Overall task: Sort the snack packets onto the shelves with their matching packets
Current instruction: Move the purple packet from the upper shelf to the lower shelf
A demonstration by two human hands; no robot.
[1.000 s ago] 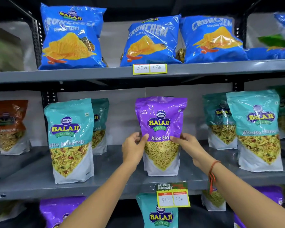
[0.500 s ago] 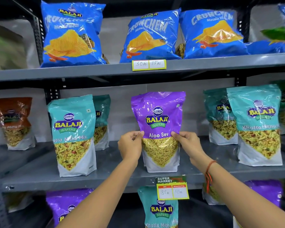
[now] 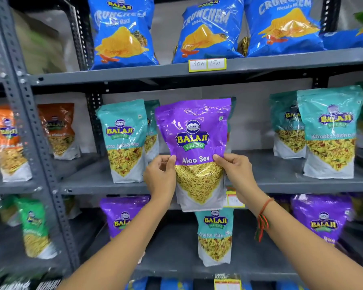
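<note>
I hold a purple Aloo Sev packet (image 3: 194, 130) upright in front of the middle shelf (image 3: 281, 185), its bottom hanging below the shelf's front edge. My left hand (image 3: 160, 176) grips its left side and my right hand (image 3: 237, 170) its right side. Teal Khatta Mitha Mix packets (image 3: 124, 139) stand on the middle shelf at left, and more teal packets (image 3: 329, 130) at right. On the lower shelf stand a purple packet (image 3: 122, 216) at left, another purple packet (image 3: 321, 218) at right and a teal packet (image 3: 215, 233) between them.
Blue Crunchem packets (image 3: 205, 32) fill the top shelf (image 3: 134, 74). A perforated grey upright (image 3: 29, 122) divides off the left bay, which holds orange packets (image 3: 57, 128) and a green packet (image 3: 34, 225). Price tags (image 3: 207, 64) hang on the shelf edges.
The purple packet has come off the middle shelf and toward me, now held lower in front of its edge. My view has shifted down and left, showing more of the lower shelf.
</note>
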